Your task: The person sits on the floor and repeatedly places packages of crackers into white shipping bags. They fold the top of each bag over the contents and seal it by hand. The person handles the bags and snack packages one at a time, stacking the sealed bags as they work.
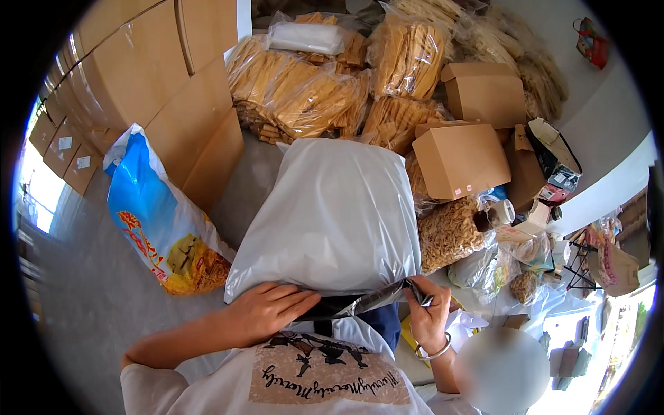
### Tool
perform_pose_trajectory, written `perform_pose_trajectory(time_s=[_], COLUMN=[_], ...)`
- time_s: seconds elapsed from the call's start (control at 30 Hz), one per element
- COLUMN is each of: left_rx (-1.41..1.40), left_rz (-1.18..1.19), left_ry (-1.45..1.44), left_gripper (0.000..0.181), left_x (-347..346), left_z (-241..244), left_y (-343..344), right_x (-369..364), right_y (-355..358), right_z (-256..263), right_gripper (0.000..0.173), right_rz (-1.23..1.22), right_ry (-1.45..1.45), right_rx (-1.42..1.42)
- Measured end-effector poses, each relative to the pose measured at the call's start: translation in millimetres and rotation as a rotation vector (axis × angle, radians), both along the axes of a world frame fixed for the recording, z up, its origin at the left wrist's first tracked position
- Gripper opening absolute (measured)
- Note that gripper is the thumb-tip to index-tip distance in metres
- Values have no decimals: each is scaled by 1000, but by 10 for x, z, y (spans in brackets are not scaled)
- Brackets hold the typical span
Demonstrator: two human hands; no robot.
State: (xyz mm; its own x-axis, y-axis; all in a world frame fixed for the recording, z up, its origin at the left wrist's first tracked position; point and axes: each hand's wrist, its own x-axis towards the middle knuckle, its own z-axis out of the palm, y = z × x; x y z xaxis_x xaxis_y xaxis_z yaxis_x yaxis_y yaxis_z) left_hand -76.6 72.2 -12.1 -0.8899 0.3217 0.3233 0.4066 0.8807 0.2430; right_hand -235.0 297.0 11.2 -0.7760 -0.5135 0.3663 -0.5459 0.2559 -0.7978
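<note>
A large, filled white plastic mailer bag (332, 218) stands right before me, its dark-lined mouth towards my body. With thumb and fingers, my right hand (430, 314) pinches the black inner edge of the bag's flap (381, 300) and holds it raised at the right corner. Along the near edge on the left, my left hand (270, 314) lies flat with its fingers close together over the plastic. Its thumb is hidden, so whether it grips the edge is unclear. What fills the bag cannot be seen.
A blue printed sack (166, 218) leans at the left beside stacked cardboard cartons (140, 67). Clear bags of yellowish dried sticks (295, 88) are heaped beyond. Open cardboard boxes (461, 161), a bag of brown dried pieces (448, 233) and a lidded jar (495, 215) crowd the right.
</note>
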Motion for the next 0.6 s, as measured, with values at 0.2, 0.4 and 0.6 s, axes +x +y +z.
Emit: perform_pose_trajectory(time_s=[0.2,0.4,0.6], left_rx=[183,-193,-394], left_rz=[321,203,361], left_ry=[-84,19,216], left_gripper=[21,32,33], left_x=[235,383,742], left_z=[-28,-111,-93], left_y=[-53,-117,-188], right_x=[-92,-122,-135], right_y=[151,156,160], right_z=[-176,-466,-448], right_gripper=[10,19,19], right_rz=[-11,-128,-205], right_ry=[-171,-636,-615], right_rx=[76,-98,-108])
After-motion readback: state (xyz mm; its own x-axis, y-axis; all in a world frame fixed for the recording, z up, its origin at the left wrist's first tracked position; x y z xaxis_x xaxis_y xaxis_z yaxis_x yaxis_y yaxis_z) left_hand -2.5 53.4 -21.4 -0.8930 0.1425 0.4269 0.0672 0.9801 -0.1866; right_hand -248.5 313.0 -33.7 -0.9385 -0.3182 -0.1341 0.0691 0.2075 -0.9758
